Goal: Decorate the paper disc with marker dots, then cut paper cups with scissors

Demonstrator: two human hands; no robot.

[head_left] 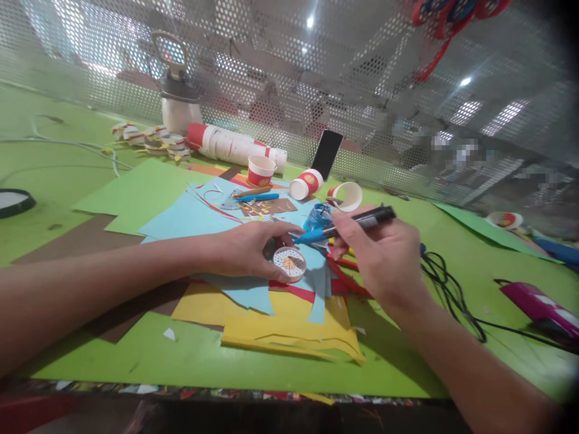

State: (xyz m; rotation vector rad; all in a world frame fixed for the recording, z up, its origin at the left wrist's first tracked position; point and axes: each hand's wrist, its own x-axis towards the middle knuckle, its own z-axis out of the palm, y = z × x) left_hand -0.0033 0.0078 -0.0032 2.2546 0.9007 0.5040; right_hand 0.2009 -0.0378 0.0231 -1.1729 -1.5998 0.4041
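Observation:
In my left hand (253, 250) is a small round paper cup bottom (289, 263), gripped at its rim between thumb and fingers. Its white face carries an orange emblem and many small dark blue dots. My right hand (382, 256) is closed around a blue marker (337, 228) with a black rear end. The marker's blue tip points left, close to the upper rim of the cup bottom; I cannot tell whether they touch. Under both hands lie light blue paper sheets (181, 217) and yellow paper (284, 331). Red-handled scissors (348, 274) lie partly hidden beside my right hand.
Behind stand a stack of paper cups (239, 144), loose cups (261, 171), a phone (327, 154) and a spray bottle (178, 99). At right are a black cable (446, 289) and a magenta glue gun-like tool (538, 307). A perforated metal screen (280, 78) borders the green table.

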